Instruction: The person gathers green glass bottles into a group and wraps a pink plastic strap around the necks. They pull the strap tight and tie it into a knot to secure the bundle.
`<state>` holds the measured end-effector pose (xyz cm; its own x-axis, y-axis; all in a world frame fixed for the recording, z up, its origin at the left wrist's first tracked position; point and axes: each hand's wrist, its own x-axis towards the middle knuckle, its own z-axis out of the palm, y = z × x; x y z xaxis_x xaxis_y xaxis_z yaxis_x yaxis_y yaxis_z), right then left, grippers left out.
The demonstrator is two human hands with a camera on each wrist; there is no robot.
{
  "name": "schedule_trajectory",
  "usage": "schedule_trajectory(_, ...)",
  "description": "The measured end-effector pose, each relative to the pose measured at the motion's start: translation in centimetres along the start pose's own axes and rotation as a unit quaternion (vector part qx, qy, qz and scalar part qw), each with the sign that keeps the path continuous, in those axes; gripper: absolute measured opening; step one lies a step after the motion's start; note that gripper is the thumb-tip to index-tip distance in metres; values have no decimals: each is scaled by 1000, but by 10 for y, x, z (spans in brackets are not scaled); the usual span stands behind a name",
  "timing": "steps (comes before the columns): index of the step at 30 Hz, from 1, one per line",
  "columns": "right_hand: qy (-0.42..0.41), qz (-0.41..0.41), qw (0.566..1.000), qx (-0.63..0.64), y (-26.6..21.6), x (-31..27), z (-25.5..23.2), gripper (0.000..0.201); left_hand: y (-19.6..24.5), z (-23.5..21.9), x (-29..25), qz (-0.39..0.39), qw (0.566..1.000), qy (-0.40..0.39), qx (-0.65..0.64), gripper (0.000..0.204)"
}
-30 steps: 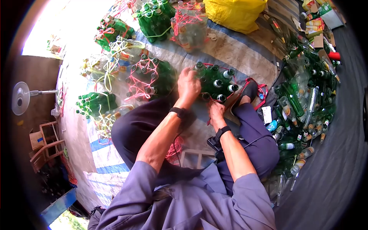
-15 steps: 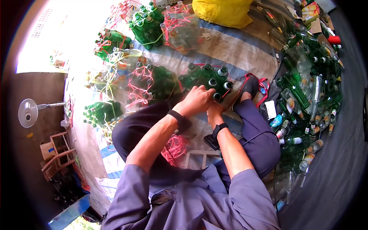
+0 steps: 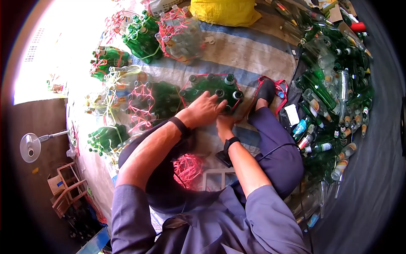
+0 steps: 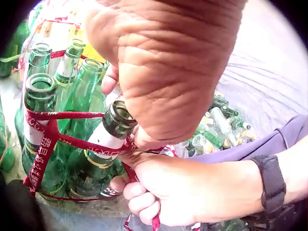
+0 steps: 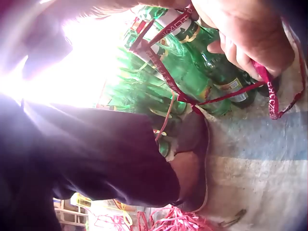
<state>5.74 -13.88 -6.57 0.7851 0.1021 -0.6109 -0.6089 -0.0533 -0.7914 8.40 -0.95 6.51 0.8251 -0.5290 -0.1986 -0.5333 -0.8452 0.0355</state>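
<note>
A bundle of green glass bottles (image 3: 198,86) stands upright before me, with a red printed ribbon (image 4: 79,143) passed round the necks and down the sides. My left hand (image 3: 198,111) reaches over the near side of this bundle. In the left wrist view its fingers are right at the neck of the front bottle (image 4: 102,139), partly hidden behind the palm. Just below it, my right hand (image 3: 226,126) grips the ribbon low beside that same bottle, fingers curled, and a loose end (image 5: 270,96) hangs from the fist.
Other tied bottle bundles (image 3: 163,99) stand to the left and behind. Loose bottles (image 3: 323,99) are heaped on the right. A yellow sack (image 3: 226,12) sits at the back, a pink string tangle (image 3: 188,169) between the legs. A foot (image 3: 265,93) is right of the bundle.
My left hand has come from the bundle's left side to its near corner, beside the right hand, and its fingers now spread farther over the bottle necks. The right hand stays low beside the bundle.
</note>
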Motion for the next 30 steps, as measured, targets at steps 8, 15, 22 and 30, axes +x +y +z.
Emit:
schedule_trajectory(8,14,-182,983,-16,-17,-7,2,9,-5,2,1,32,997,39,53,50)
schedule_trajectory(15,-31,-24,999,9,6,6,2,25,-15,-14,3,-18,999,-42,23,48)
schedule_trajectory(22,34,-100,993,-46,10,10,8,42,-27,-39,-5,-63,995,-36,-62,30)
schedule_trajectory(30,15,-169,971,-167,1,-1,0,54,-47,-32,-15,-113,989,-57,-74,18)
